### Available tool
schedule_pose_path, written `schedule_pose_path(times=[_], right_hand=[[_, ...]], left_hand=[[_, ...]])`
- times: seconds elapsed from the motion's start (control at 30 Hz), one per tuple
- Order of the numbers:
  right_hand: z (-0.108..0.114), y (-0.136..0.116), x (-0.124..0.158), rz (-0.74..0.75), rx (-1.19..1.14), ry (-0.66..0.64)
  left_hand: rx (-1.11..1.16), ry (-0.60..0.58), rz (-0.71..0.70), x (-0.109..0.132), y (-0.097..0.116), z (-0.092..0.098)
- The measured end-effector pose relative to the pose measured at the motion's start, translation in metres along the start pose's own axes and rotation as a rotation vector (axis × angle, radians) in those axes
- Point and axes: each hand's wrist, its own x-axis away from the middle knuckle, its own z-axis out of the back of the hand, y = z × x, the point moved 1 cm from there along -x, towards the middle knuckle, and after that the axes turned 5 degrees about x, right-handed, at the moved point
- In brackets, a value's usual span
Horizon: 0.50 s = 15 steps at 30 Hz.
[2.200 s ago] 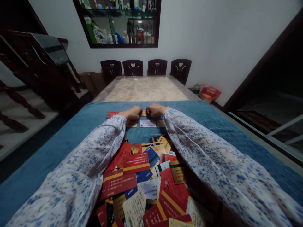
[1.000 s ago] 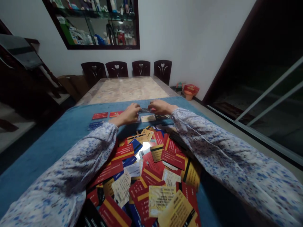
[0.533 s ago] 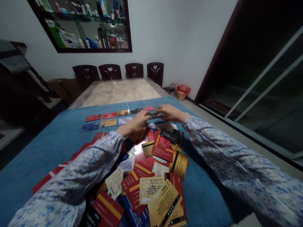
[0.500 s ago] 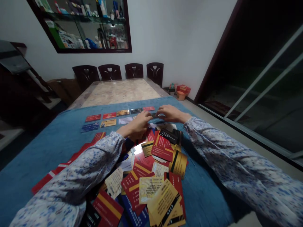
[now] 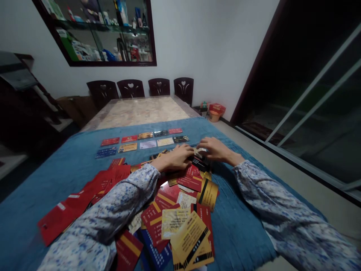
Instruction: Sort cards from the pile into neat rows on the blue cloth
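Note:
Two rows of cards lie on the blue cloth point(image 5: 70, 165), among them a black card point(image 5: 180, 139) at the right end of the nearer row and a cream card point(image 5: 165, 142) beside it. Closer in is a heaped pile of red, gold, blue and white cards, with a gold card point(image 5: 190, 239) on top at the front. My left hand point(image 5: 179, 157) is over the pile's far part, fingers together; what is under them is hidden. My right hand point(image 5: 216, 149) pinches a whitish card point(image 5: 200, 150) at the pile's far right edge, near my left fingertips.
Red cards point(image 5: 66, 210) spread along the left, partly under my left sleeve. Beyond the cloth is the marble-patterned tabletop point(image 5: 143, 109), with several dark chairs point(image 5: 130, 88) behind it. An orange bucket point(image 5: 214, 116) stands on the floor by the wall.
Both hands have come back from the nearer row to the pile's far edge. The black card they were at now lies uncovered in the row, and my right hand has taken hold of a whitish card.

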Motion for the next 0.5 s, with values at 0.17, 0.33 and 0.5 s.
schedule_pose_path(times=[0.17,0.33,0.5], right_hand=[[-0.001,-0.01,0.013,0.048,-0.071,0.021],[0.002,-0.022,0.019,0.081,-0.147,0.058],[0.004,-0.031,0.021,0.097,-0.182,0.034]], left_hand=[[0.063,-0.006,0.003,0.0,0.002,-0.008],[0.1,0.032,-0.031,0.002,-0.002,-0.012],[0.08,0.04,0.0,0.003,-0.001,-0.013]])
